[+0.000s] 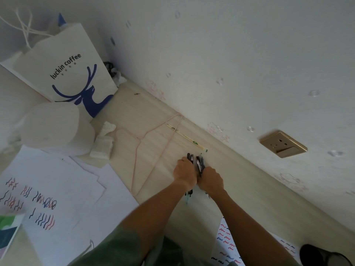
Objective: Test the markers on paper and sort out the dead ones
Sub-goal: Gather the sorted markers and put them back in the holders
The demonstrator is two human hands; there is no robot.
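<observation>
A bundle of dark markers (198, 164) is gathered on the pale wooden surface (240, 187) close to the wall (230, 54). The left hand (184, 171) is curled around the left side of the bundle, and the right hand (211, 179) is curled around its right side; the two hands are pressed together at the middle. Marker ends are seen protruding beyond the hands on the far side, and a few tips are visible below the wrists.

Sheets of white paper (63, 189) are spread at the left, well apart from the markers, and are marked with wavy test strokes in black, red and blue. A second marked sheet (224, 244) is partly covered by the right forearm.

A pink wire hanger (148, 148) is laid on the surface just to the left of the hands. A thin yellowish stick (185, 136) is noted between the hanger and the wall. A white paper bag (69, 72) printed "luckin coffee" is stood at the upper left, with white rolls (55, 127) and crumpled tissue (103, 144) in front of it. A gold-coloured socket plate (283, 144) is fixed to the wall at the right.
</observation>
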